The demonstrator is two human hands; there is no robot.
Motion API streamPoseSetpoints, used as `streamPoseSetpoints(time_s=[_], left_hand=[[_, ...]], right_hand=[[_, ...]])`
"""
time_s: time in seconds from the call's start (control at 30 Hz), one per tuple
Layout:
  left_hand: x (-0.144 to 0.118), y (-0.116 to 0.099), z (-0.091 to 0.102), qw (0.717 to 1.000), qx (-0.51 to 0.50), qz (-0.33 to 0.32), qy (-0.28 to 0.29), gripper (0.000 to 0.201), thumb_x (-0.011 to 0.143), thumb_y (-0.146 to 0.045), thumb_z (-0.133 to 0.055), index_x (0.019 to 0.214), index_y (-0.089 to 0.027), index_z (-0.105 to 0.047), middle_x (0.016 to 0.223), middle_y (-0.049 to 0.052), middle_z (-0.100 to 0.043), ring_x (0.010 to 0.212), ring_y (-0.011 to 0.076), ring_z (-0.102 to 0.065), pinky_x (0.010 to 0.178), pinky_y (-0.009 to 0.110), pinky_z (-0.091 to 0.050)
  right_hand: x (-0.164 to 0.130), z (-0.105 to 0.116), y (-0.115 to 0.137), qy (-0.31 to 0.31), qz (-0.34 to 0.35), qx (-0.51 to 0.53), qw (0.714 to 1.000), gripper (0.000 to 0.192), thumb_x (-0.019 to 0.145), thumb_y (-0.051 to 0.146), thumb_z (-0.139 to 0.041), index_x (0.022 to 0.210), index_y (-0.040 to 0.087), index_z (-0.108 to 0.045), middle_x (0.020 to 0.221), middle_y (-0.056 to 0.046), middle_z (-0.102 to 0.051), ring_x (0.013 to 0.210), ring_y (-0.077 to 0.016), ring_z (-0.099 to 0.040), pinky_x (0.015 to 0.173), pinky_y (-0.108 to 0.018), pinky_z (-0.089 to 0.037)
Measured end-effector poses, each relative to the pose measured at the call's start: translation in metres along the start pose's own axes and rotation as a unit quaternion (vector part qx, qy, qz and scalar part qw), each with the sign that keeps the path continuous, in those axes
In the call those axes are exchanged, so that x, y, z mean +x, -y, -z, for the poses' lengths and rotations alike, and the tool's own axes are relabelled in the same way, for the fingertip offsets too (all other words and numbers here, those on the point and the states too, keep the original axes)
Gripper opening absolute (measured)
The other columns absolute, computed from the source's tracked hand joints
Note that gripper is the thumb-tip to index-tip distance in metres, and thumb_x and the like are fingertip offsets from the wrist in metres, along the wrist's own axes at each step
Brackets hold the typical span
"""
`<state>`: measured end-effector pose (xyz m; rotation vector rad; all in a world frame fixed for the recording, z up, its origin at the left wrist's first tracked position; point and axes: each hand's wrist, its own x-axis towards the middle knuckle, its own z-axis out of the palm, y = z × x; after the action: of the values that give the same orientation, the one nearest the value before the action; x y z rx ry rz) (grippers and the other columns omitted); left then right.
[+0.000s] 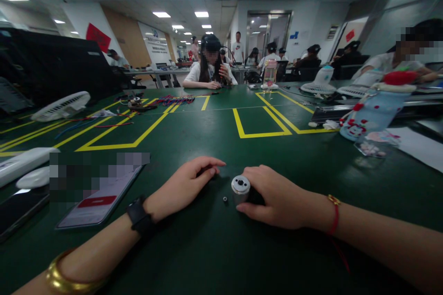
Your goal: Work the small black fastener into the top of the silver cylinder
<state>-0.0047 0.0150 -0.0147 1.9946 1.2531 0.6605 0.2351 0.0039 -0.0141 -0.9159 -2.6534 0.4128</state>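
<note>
My right hand (pixel 273 198) is wrapped around a small electric motor (pixel 241 186), a silver cylinder standing upright on the green table (pixel 194 249). Its round top face shows a dark centre and small holes. Just left of the motor lies a tiny ring-shaped metal piece (pixel 225 199), apart from both hands. Resting on the table left of these, my left hand (pixel 190 182) holds nothing that shows; its index finger is stretched out and the thumb sits a little apart. The undersides of its other fingers are hidden.
A phone or tablet (pixel 100 193) and a white device (pixel 26 163) lie at the left. Wires (pixel 176 100) and yellow tape outlines (pixel 263 135) are farther back. A blue bottle (pixel 374 110) stands at the right, near fans (pixel 318 80). A person (pixel 209 64) sits opposite.
</note>
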Motion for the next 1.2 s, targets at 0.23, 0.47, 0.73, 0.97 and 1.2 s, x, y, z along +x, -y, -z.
streamPoseSetpoints(time_s=[0.23, 0.47, 0.73, 0.97, 1.2], left_hand=[[0.002, -0.002, 0.000, 0.998, 0.040, -0.037, 0.009, 0.026, 0.094, -0.024, -0.046, 0.111, -0.022, -0.065, 0.108, 0.004, -0.066, 0.101, 0.0205, -0.060, 0.092, 0.037, -0.045], [0.001, -0.002, 0.001, 0.996, 0.059, -0.057, 0.015, 0.025, 0.093, -0.019, -0.046, 0.106, -0.022, -0.067, 0.107, 0.004, -0.066, 0.101, 0.0195, -0.060, 0.093, 0.036, -0.046], [-0.001, -0.002, 0.001, 0.994, 0.068, -0.076, 0.036, 0.028, 0.086, -0.013, -0.049, 0.106, -0.022, -0.066, 0.105, 0.004, -0.065, 0.095, 0.0185, -0.060, 0.088, 0.035, -0.047], [-0.004, -0.005, 0.006, 0.989, 0.057, -0.107, 0.088, 0.034, 0.078, -0.008, -0.058, 0.107, -0.024, -0.064, 0.111, 0.003, -0.061, 0.104, 0.0195, -0.057, 0.095, 0.036, -0.043], [-0.006, -0.010, 0.006, 0.985, 0.074, -0.109, 0.112, 0.027, 0.075, -0.019, -0.071, 0.101, -0.024, -0.065, 0.115, 0.003, -0.058, 0.109, 0.0221, -0.054, 0.097, 0.038, -0.041]], right_hand=[[0.000, 0.000, 0.000, -0.002, 0.000, 0.002, 1.000, 0.025, 0.082, 0.037, -0.064, 0.095, 0.017, -0.055, 0.092, -0.005, -0.060, 0.077, -0.0184, -0.049, 0.070, -0.032, -0.036], [0.001, 0.000, 0.000, -0.002, -0.002, 0.000, 1.000, 0.024, 0.082, 0.037, -0.064, 0.092, 0.018, -0.055, 0.090, -0.005, -0.060, 0.076, -0.0182, -0.049, 0.068, -0.031, -0.036], [0.001, -0.001, -0.001, -0.004, 0.004, 0.004, 1.000, 0.023, 0.082, 0.036, -0.064, 0.093, 0.017, -0.055, 0.091, -0.005, -0.060, 0.076, -0.0183, -0.048, 0.069, -0.031, -0.036], [0.001, -0.001, -0.001, 0.002, 0.002, 0.000, 1.000, 0.024, 0.082, 0.036, -0.064, 0.093, 0.017, -0.055, 0.091, -0.005, -0.060, 0.076, -0.0182, -0.048, 0.068, -0.031, -0.035], [0.001, 0.000, 0.000, -0.003, 0.003, 0.004, 1.000, 0.023, 0.081, 0.034, -0.066, 0.093, 0.018, -0.055, 0.091, -0.004, -0.060, 0.076, -0.0179, -0.049, 0.068, -0.031, -0.035]])
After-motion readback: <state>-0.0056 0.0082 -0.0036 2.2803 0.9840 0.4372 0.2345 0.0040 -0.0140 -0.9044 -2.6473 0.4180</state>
